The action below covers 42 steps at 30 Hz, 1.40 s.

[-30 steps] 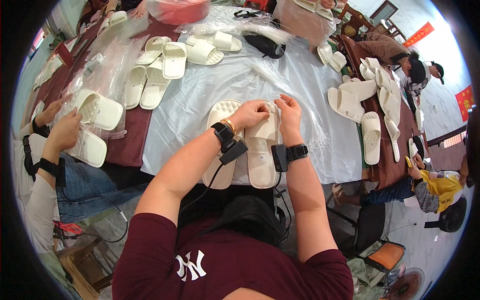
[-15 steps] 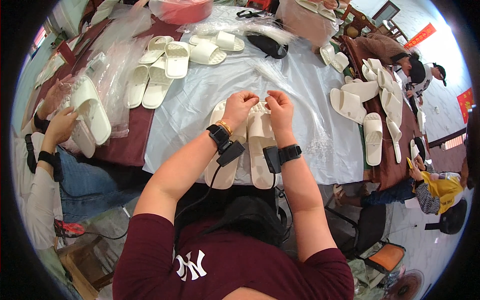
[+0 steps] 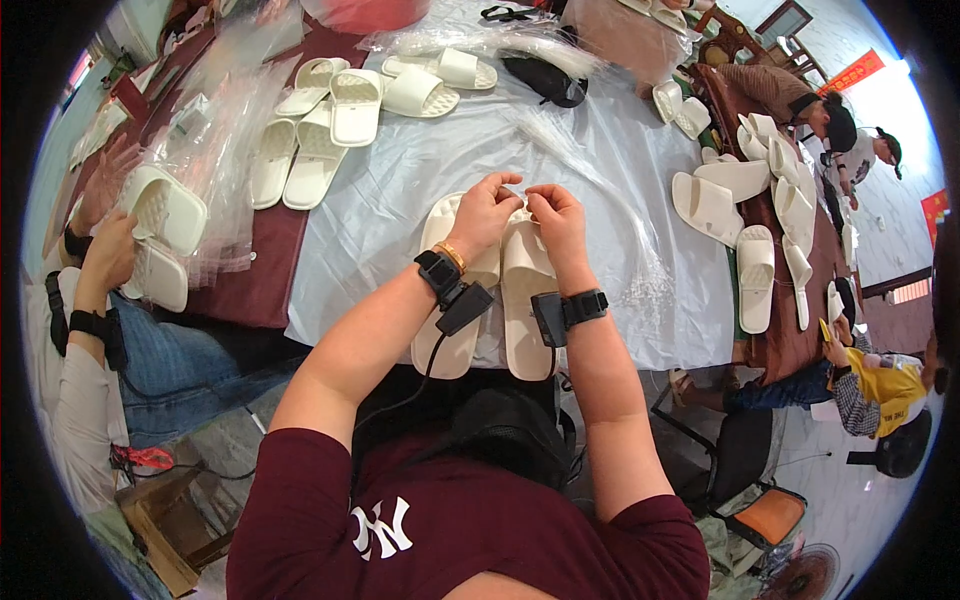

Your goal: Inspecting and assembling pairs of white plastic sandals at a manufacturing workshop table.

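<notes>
A pair of cream slippers (image 3: 525, 290) lies side by side at the near edge of the table, on a pale plastic sheet (image 3: 400, 190). My left hand (image 3: 487, 212) and my right hand (image 3: 556, 215) meet over the toe ends of the pair. Their fingertips pinch something small and thin between them; what it is cannot be made out. Both wrists carry black bands with small black boxes.
More cream slippers (image 3: 330, 120) lie at the far left and along the right side (image 3: 755, 270). Clear plastic bags (image 3: 215, 150) pile up at the left, where another person's hand (image 3: 105, 250) holds a slipper (image 3: 165, 210). Other people sit at the right (image 3: 830, 115).
My hands have moved up from the slippers' middle to their toe ends and come together. The person at the left has shifted the slipper in hand.
</notes>
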Each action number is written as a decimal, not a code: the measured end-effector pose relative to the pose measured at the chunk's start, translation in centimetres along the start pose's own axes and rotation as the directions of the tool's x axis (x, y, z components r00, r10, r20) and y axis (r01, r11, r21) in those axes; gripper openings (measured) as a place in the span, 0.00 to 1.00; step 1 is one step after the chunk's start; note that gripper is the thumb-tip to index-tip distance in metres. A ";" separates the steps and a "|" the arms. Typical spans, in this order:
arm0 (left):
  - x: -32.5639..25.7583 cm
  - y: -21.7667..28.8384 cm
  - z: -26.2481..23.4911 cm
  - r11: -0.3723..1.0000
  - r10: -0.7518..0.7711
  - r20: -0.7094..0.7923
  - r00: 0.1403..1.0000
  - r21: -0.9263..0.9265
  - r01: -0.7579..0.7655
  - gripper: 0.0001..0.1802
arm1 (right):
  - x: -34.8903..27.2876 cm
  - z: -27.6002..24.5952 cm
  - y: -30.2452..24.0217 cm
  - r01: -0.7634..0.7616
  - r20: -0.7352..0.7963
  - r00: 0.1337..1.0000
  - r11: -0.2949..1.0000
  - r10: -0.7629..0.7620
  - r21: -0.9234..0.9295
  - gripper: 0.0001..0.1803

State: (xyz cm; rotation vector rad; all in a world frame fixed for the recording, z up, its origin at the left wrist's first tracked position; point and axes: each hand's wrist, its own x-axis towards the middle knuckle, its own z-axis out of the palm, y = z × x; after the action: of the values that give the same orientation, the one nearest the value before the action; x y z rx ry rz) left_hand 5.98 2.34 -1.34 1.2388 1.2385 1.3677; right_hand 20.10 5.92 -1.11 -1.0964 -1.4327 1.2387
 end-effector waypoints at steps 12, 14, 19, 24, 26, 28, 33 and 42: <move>-0.1 -0.4 -0.1 1.000 -0.011 -0.003 1.000 -0.025 0.011 0.18 | -0.2 0.0 -0.1 -0.048 0.017 0.999 0.998 0.047 0.048 0.07; -0.1 -0.5 -0.2 1.000 -0.009 -0.008 1.000 -0.023 0.009 0.18 | -0.2 0.1 -0.4 -0.052 0.018 0.999 0.997 0.051 0.050 0.07; -0.2 -0.2 -0.1 1.000 -0.004 -0.006 1.000 0.013 0.004 0.18 | -0.3 0.0 -0.4 -0.048 0.022 0.999 0.997 0.047 0.060 0.07; -0.2 -0.6 -0.2 1.000 0.000 -0.009 1.000 0.000 0.000 0.17 | -0.3 0.2 -0.4 -0.026 0.028 0.999 1.000 0.025 0.016 0.07; -0.2 -0.5 -0.2 1.000 0.002 -0.015 1.000 0.007 -0.002 0.17 | -0.3 0.2 -0.3 -0.019 0.041 0.999 1.000 0.020 -0.018 0.07; -0.2 -0.4 -0.2 1.000 0.003 -0.020 1.000 0.014 -0.003 0.17 | -0.2 0.2 -0.2 -0.012 0.053 0.998 0.999 0.015 -0.053 0.07; -0.4 -0.1 -0.3 1.000 -0.001 -0.028 1.000 0.013 0.002 0.16 | -0.3 0.5 -0.4 -0.005 0.041 0.999 0.999 0.007 -0.032 0.07; -0.3 -0.7 -0.3 0.998 0.058 -0.093 0.994 0.015 -0.057 0.15 | 0.1 0.4 0.4 0.012 0.070 0.998 0.994 -0.004 -0.107 0.06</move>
State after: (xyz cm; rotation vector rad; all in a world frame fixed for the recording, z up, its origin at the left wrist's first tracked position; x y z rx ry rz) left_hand 5.76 2.04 -2.05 1.2397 1.2861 1.4767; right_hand 19.74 6.00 -1.56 -1.1280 -1.5712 1.2165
